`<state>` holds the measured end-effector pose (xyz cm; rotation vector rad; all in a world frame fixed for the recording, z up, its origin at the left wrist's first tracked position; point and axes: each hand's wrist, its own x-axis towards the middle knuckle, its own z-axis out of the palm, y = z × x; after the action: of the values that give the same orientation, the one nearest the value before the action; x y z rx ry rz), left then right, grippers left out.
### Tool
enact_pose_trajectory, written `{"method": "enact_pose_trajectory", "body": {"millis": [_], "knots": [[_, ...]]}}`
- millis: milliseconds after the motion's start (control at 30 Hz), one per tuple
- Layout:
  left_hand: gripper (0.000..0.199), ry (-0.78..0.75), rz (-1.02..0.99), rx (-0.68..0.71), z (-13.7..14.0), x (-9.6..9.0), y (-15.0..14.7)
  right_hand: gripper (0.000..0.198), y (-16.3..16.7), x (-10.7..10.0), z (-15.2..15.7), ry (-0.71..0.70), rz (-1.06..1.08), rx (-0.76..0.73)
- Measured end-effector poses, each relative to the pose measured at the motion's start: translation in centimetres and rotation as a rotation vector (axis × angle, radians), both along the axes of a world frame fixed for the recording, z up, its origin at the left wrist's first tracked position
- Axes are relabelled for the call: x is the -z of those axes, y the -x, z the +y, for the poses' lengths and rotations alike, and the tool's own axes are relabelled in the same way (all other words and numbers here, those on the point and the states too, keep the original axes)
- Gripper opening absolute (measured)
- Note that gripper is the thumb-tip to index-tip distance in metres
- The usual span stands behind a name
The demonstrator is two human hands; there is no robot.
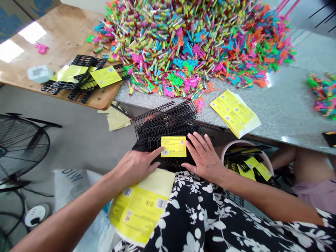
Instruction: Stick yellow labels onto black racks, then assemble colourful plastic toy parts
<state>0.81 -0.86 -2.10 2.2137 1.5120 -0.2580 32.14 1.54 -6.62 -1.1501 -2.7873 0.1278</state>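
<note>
A small yellow printed label (173, 146) lies flat on a stack of black plastic grid racks (165, 120) at my lap. My left hand (136, 163) reaches in from the left, its index fingertip on the label's left edge and the thumb held apart. On the other side, my right hand (206, 159) has its fingers spread, with fingertips at the label's right edge and on the rack. Yellow printed sheets (139, 213) rest on my lap under the left forearm.
A large heap of colourful small plastic pieces (183, 45) covers the grey table (278, 115). Yellow label sheets (233, 112) lie at its edge. A white bucket (225, 148) holds labelled black racks. At left are a fan (23, 150) and a wooden table (15, 71).
</note>
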Motion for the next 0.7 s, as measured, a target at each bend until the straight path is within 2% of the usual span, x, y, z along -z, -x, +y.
{"method": "enact_pose_trajectory", "body": {"millis": [67, 133, 200, 267, 367, 467, 567, 700], "knots": [[0.063, -0.033, 0.024, -0.072, 0.4, 0.0, 0.6, 0.088, 0.3, -0.3, 1.0, 0.02, 0.027, -0.007], [0.077, -0.035, 0.071, -0.147, 0.9, -0.1, 1.1, 0.086, 0.5, -0.6, 1.9, 0.047, 0.048, -0.016], [0.087, -0.017, 0.089, -0.183, 1.1, -0.1, 1.6, 0.078, 0.7, -1.0, 2.6, 0.07, 0.077, -0.041], [0.088, 0.012, 0.053, -0.204, 1.1, -0.2, 2.1, 0.071, 0.7, -1.8, 3.0, 0.094, 0.13, -0.063], [0.088, 0.052, -0.069, -0.295, 0.7, -0.8, 3.3, 0.068, 0.6, -4.0, 4.3, 0.137, 0.232, -0.082], [0.083, 0.03, -0.248, -0.481, 0.2, -1.9, 5.3, 0.064, 2.0, -6.8, 7.3, 0.127, 0.306, -0.097], [0.077, -0.042, -0.41, -0.712, 0.0, -2.7, 7.7, 0.061, 6.9, -9.0, 12.1, 0.063, 0.354, -0.098], [0.068, -0.091, -0.598, -0.941, 0.8, -2.4, 9.8, 0.076, 16.9, -10.6, 18.7, 0.018, 0.471, -0.082]]}}
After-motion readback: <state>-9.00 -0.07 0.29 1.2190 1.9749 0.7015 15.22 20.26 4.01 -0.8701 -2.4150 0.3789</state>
